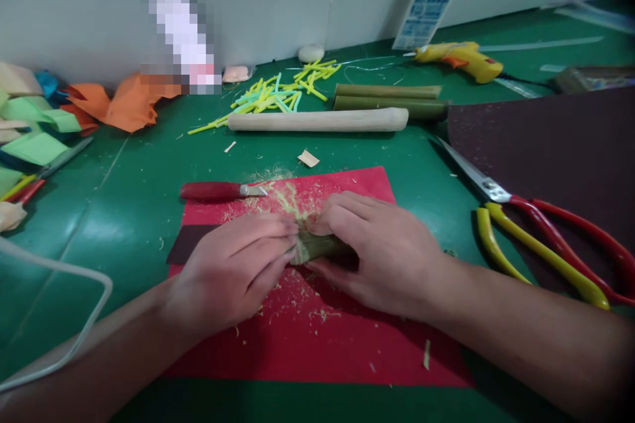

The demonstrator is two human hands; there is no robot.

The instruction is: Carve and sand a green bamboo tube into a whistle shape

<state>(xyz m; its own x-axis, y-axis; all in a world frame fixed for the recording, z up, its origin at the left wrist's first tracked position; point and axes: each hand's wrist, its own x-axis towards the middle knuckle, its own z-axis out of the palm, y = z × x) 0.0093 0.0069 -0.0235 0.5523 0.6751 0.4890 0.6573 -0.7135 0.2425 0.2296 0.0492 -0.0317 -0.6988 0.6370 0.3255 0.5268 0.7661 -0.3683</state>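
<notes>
Seemingly, bamboo pc (325, 246) is part-scraped, green left; it's pinched by L hand (231, 271) & R hand (391, 248), knife (213, 192) at 10 o'clock.

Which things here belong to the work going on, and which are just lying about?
Seemingly in use:
green tube, held by left hand and right hand
red sheet beneath, strewn with shavings
red-handled knife

Lying about:
scissors
yellow glue gun
orange paper
</notes>
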